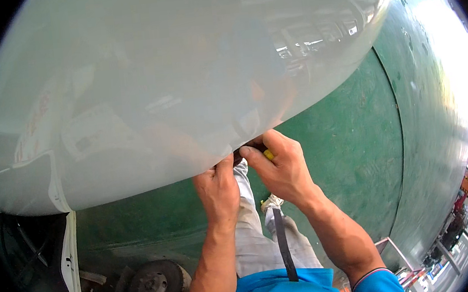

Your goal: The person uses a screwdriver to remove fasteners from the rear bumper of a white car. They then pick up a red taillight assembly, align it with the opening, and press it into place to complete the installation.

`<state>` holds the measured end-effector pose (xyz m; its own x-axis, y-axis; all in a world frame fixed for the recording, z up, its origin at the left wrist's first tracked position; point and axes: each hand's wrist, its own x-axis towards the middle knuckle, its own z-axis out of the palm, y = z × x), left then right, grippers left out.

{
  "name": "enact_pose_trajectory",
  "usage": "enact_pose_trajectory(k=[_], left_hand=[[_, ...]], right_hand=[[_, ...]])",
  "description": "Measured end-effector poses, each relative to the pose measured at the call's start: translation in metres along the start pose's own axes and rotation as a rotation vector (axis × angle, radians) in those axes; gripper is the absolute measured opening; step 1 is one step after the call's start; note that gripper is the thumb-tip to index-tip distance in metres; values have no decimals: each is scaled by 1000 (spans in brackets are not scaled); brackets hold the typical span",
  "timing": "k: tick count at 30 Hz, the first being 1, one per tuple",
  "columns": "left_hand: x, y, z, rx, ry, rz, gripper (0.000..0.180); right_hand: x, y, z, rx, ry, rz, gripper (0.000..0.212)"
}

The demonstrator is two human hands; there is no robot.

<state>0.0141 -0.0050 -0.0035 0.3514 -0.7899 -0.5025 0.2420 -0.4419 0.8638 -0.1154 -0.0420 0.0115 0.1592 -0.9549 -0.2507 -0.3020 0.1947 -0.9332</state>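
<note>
A large glossy white vehicle body panel (145, 98) fills the upper part of the view, its lower edge curving across in front of me. My left hand (218, 188) is closed at that edge, thumb and fingers pinched against it; whatever the fingertips grip is hidden. Just to its right, my right hand (282, 168) is curled around a small thing with a bright yellow part (269, 154) showing between thumb and fingers. Its full shape is covered by the hand. A dark gap or piece (237, 156) shows between the two hands, under the edge.
A wheel with a tyre (153, 289) lies at the lower left, beside a white-framed dark vehicle window (42, 260). A black cable (397, 119) crosses the green floor (341, 152) on the right. Metal frames (453, 260) and assorted equipment stand at the far right.
</note>
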Motion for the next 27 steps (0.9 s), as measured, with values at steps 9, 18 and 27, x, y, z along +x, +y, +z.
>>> enact_pose_trajectory(k=[9,18,27], left_hand=[[-39,-28,4,-493,-173,-151,25],[-53,-23,13,-521,-112,-166,14],[-74,-58,-9,-717,-64,-404,22]], right_hand=[[-24,-5,-16,164,-61,330,22],[-52,-20,-55,158,-17,429,31],[-78,-63,-120,692,504,-171,27]])
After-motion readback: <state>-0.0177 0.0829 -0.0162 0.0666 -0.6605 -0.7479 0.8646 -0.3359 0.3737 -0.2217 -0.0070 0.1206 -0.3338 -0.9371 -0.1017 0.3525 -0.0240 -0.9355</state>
